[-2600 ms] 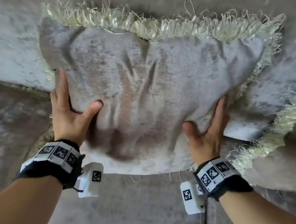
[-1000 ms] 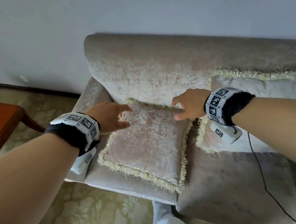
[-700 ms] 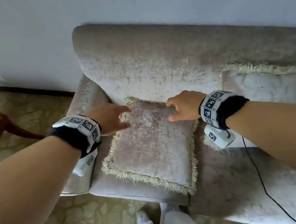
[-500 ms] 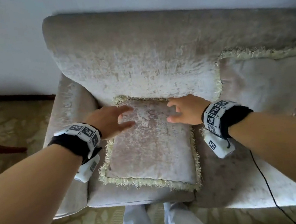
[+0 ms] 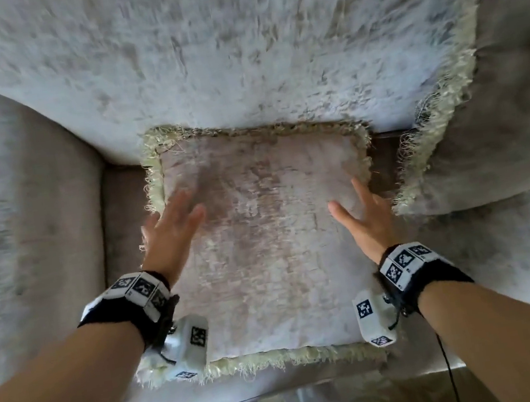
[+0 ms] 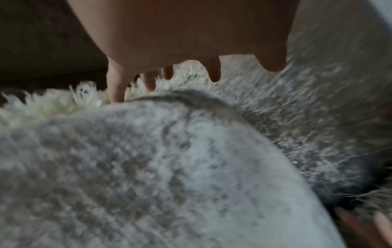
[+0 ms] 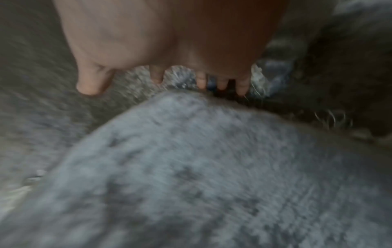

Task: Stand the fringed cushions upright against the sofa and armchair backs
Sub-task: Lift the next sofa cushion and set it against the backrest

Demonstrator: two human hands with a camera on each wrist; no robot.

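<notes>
A beige velvet cushion (image 5: pixel 271 251) with a cream fringe lies flat on the sofa seat, its far edge against the sofa back (image 5: pixel 234 50). My left hand (image 5: pixel 174 224) reaches over the cushion's left side with straight, spread fingers. My right hand (image 5: pixel 360 214) does the same over its right side. Neither hand grips anything. In the left wrist view my left hand (image 6: pixel 191 50) hovers above the fringe (image 6: pixel 63 100), its little finger reaching down to the fringe. In the right wrist view my right hand (image 7: pixel 169 50) is spread above the cushion (image 7: pixel 212 167). A second fringed cushion (image 5: pixel 508 88) stands against the back at the right.
The sofa's armrest (image 5: pixel 19 220) rises on the left. The seat's front edge (image 5: pixel 252 399) is near my legs, with patterned carpet below. A thin black cable (image 5: pixel 449 373) hangs from my right wrist.
My view has dropped closer over the sofa. Both hands have slid from the flat cushion's far edge to its left and right sides, and their fingers have straightened.
</notes>
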